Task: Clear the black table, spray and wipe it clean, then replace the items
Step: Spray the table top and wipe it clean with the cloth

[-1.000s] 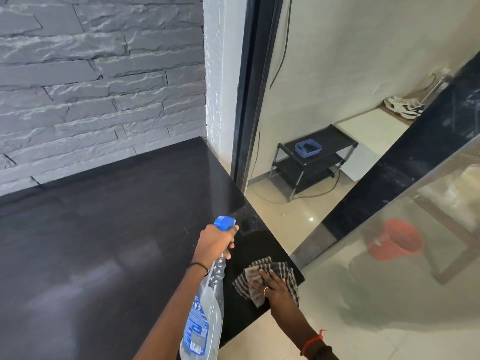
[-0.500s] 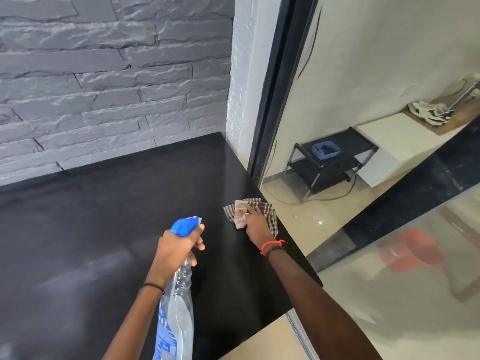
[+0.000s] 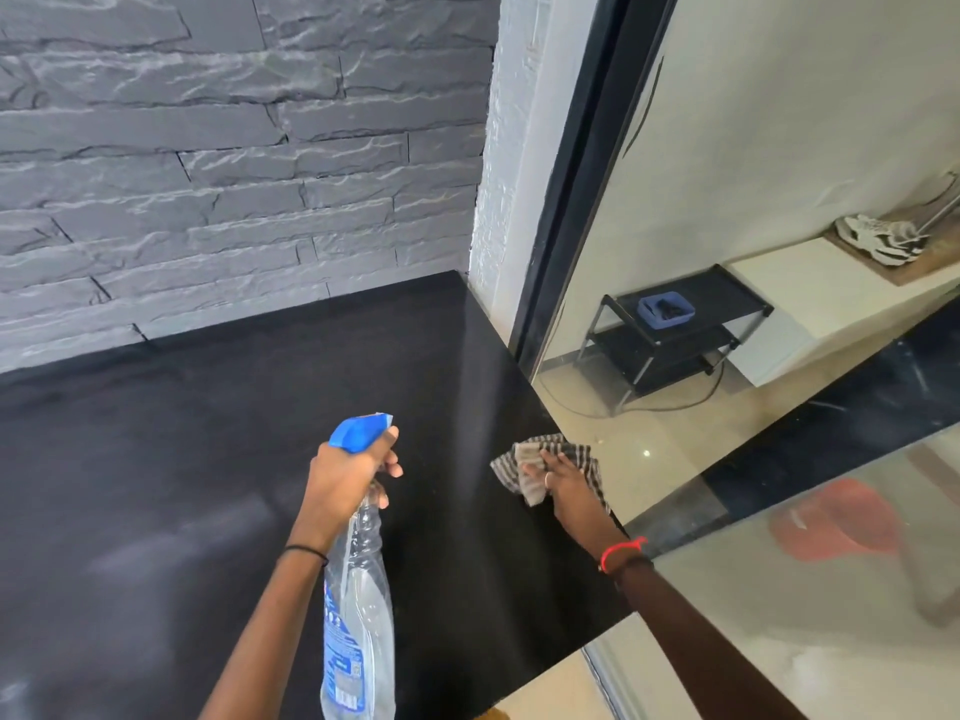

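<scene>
Head view only.

- Left hand (image 3: 347, 478) grips the neck of the spray bottle (image 3: 358, 615), fingers curled at the blue trigger head (image 3: 361, 432). The nozzle points across the black tabletop (image 3: 208, 459). The bottle is clear and roughly half full as far as I can tell.
- Right hand (image 3: 569, 485) lies flat on a checked cloth (image 3: 574, 452), fingers spread, pressing it onto the tabletop right at its right edge. The hands are apart and the cloth is well clear of the bottle.
- No items are on the part of the tabletop in view, so the clearing step looks done.
- The current step reads as spray and wipe, at the right-hand edge. Dull grey patches (image 3: 156, 553) show on the left side, either spray film or glare, can't tell which.
- To do: wipe the remaining surface, then put the items back. The removed items aren't in frame.
- Background: grey stone wall (image 3: 208, 174); a black rack (image 3: 670, 350) on the floor holding a blue tray (image 3: 666, 310).
</scene>
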Tool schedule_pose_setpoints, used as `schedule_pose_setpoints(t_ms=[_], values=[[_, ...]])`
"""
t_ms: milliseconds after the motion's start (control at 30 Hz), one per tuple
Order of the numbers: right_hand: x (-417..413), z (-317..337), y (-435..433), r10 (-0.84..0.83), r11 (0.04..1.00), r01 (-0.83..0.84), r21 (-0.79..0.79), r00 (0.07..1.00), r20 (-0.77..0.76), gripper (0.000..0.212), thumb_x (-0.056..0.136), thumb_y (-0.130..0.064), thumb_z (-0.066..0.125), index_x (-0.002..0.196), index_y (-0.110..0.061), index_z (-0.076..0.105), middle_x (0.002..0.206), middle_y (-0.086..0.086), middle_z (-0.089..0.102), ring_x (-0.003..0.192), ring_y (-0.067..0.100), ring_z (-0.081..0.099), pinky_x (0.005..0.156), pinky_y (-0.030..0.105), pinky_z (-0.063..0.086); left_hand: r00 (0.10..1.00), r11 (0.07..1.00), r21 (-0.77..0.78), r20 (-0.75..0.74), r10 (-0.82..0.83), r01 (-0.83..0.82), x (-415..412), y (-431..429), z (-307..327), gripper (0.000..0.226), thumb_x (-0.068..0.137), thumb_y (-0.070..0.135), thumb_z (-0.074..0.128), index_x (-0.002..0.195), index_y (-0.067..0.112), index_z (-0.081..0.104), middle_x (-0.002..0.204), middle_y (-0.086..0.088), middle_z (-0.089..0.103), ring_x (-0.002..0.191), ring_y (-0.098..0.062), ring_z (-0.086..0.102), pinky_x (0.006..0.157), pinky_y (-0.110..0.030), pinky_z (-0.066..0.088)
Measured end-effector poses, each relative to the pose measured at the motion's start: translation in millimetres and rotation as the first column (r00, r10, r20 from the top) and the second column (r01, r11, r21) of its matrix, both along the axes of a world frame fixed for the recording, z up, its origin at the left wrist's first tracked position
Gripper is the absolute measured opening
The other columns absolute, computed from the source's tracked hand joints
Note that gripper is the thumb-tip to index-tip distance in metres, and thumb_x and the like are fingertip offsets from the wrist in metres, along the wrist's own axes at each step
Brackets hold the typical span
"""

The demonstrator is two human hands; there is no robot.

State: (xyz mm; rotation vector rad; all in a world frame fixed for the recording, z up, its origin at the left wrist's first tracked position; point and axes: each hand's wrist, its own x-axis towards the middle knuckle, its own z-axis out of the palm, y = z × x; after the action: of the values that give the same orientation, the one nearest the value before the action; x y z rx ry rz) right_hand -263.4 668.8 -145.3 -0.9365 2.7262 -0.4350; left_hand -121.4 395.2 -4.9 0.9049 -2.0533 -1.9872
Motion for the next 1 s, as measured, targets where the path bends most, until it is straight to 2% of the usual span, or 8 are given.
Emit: schedule_pose_setpoints(t_ms=[100,233,400,533,600,733,867,1000], values=[[-54,0,-23,-0.089,0.994,0.085,0.066,0.994,0.066,0.055,0.078,-0.007,0.020,0.107,0.009,0.064,0.131,0.024,0.053,0.121,0.040,0.050,0.112,0.035,0.027,1.000,1.000,-0.007,-0.009,0.030,-0.030,2,-8,-1,0.010,0.091,0.028,0.066,0.088,0.019,0.066,0.065,-0.011,0.066,0.052,-0.031,0.051,0.050,-0.031,0.045],[-83,24,-80,-0.035,0.992,0.035,0.119,0.999,-0.006,0.055,0.082,0.006,0.040,0.135,-0.005,0.047,0.148,0.014,0.036,0.136,0.032,0.031,0.117,0.030,0.012,0.996,0.996,-0.016,0.009,0.093,-0.093,6,-22,-4,0.012,0.091,0.027,0.066,0.087,0.016,0.066,0.064,-0.011,0.065,0.048,-0.029,0.049,0.049,-0.030,0.045],[-39,25,-127,0.112,0.989,-0.114,0.091,0.993,0.025,0.047,0.078,0.006,0.042,0.122,0.001,0.058,0.146,0.017,0.038,0.135,0.035,0.032,0.116,0.029,0.010,0.991,0.990,-0.041,0.009,0.135,-0.134,6,-36,-10,0.016,0.091,0.026,0.066,0.087,0.011,0.067,0.065,-0.011,0.065,0.051,-0.031,0.051,0.049,-0.030,0.045],[39,5,-119,0.305,0.952,-0.305,-0.010,0.952,0.002,0.042,0.061,-0.005,0.044,0.092,-0.009,0.073,0.125,0.016,0.061,0.115,0.041,0.055,0.096,0.048,0.046,0.991,0.990,-0.038,0.004,0.133,-0.133,7,-37,-12,0.017,0.090,0.029,0.066,0.079,0.016,0.067,0.063,-0.007,0.066,0.054,-0.033,0.053,0.055,-0.034,0.045],[85,4,-98,0.428,0.903,-0.429,-0.019,0.903,-0.043,0.032,0.058,-0.015,0.054,0.082,-0.021,0.074,0.119,0.007,0.066,0.109,0.033,0.061,0.080,0.045,0.056,0.991,0.991,-0.032,-0.004,0.132,-0.132,9,-36,-12,0.017,0.088,0.031,0.067,0.075,0.020,0.067,0.063,-0.005,0.066,0.056,-0.033,0.054,0.057,-0.037,0.044],[147,-9,-28,0.481,0.877,-0.480,0.037,0.874,-0.062,0.042,0.070,-0.030,0.041,0.099,-0.037,0.070,0.135,-0.009,0.054,0.129,0.019,0.039,0.102,0.031,0.032,0.992,0.992,-0.029,-0.018,0.124,-0.125,14,-34,-11,0.020,0.085,0.034,0.068,0.069,0.023,0.068,0.062,-0.005,0.066,0.062,-0.035,0.057,0.055,-0.035,0.045],[141,-29,54,0.349,0.928,-0.366,-0.071,0.920,-0.178,0.033,0.074,-0.014,0.059,0.102,-0.031,0.059,0.156,-0.017,0.011,0.144,0.011,0.008,0.108,0.025,0.019,0.993,0.994,-0.023,-0.043,0.107,-0.108,22,-29,-10,0.018,0.090,0.029,0.066,0.078,0.015,0.066,0.062,-0.004,0.065,0.061,-0.035,0.055,0.051,-0.032,0.045],[100,-7,88,0.144,0.989,-0.149,-0.016,0.972,-0.186,0.057,0.062,0.015,0.065,0.111,-0.015,0.065,0.139,0.004,0.047,0.128,0.023,0.034,0.113,0.029,0.024,0.992,0.993,-0.014,-0.057,0.116,-0.117,34,-28,-9,0.015,0.090,0.029,0.066,0.082,0.016,0.065,0.063,-0.004,0.066,0.060,-0.035,0.055,0.052,-0.032,0.046]])
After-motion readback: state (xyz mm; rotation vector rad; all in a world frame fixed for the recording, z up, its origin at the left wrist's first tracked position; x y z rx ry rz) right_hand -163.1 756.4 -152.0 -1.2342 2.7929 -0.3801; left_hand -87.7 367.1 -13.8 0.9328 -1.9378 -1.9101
